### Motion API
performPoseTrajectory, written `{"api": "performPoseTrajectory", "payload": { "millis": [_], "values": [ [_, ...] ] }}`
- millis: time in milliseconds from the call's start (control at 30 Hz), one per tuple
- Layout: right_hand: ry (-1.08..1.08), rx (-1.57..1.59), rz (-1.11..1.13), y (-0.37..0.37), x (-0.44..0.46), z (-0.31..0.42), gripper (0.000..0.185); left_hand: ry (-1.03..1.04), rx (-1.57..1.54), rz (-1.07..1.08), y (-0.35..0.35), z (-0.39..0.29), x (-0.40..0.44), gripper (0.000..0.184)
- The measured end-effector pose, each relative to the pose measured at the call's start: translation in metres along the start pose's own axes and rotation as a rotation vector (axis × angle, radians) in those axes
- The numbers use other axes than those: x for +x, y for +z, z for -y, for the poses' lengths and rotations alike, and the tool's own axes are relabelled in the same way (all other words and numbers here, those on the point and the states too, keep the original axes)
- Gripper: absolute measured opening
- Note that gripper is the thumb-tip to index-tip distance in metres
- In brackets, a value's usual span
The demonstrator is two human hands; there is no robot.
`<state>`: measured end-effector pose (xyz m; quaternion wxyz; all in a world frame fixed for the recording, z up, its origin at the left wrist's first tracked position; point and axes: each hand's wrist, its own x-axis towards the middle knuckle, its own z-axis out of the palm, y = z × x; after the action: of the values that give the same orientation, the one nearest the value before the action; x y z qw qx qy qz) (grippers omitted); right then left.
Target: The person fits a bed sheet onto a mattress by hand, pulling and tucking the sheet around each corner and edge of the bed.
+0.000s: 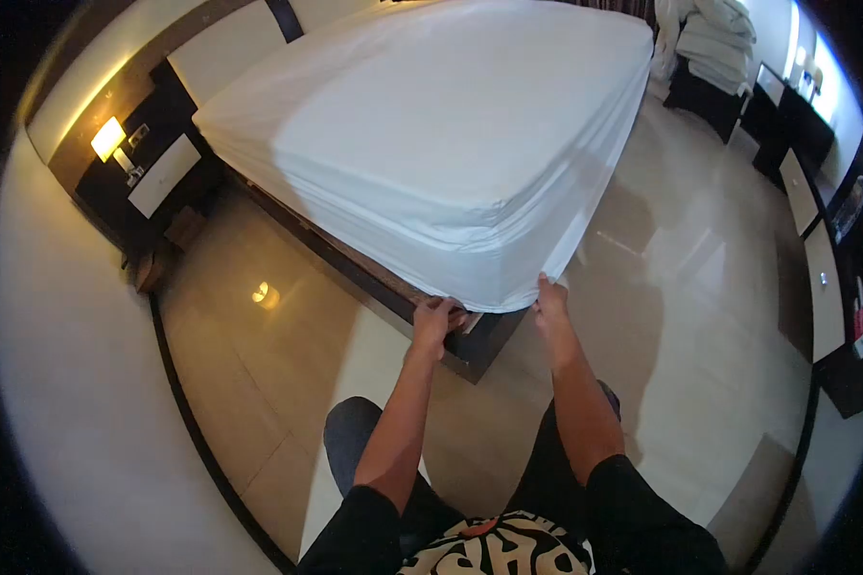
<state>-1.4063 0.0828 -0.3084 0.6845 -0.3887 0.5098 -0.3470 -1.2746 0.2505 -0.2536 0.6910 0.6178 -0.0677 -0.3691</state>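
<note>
A white fitted sheet (pixel 412 105) covers the mattress and hangs down over its near corner, with wrinkles along the side. My left hand (pixel 435 324) grips the sheet's lower edge just left of that corner, above the dark wooden bed frame (pixel 474 356). On the corner's right side, my right hand (pixel 549 299) pinches the same hem between thumb and fingers. Both hands are closed on the fabric, and the fingertips are partly hidden by it.
A nightstand (pixel 166 176) with a lit lamp (pixel 109 139) stands at the left by the headboard (pixel 222 53). Folded bedding (pixel 717 48) is piled on a dark seat at the back right. Drawers (pixel 823 278) line the right wall. Glossy tiled floor (pixel 259 383) surrounds the bed.
</note>
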Motion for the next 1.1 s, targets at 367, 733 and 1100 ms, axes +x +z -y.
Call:
{"api": "performPoseTrajectory", "payload": {
  "millis": [367,733,1100],
  "values": [
    [0.11,0.365,0.281,-0.006,-0.007,0.011,0.027,0.387,1.003,-0.084,-0.016,0.025,0.038,0.024],
    [-0.025,0.835,0.574,0.007,0.005,-0.016,0.026,0.437,1.707,-0.157,0.007,0.017,0.02,0.029],
    [-0.307,-0.134,0.404,0.008,0.021,0.024,0.017,0.965,1.442,-0.184,0.005,0.037,0.049,0.031]
  ]
}}
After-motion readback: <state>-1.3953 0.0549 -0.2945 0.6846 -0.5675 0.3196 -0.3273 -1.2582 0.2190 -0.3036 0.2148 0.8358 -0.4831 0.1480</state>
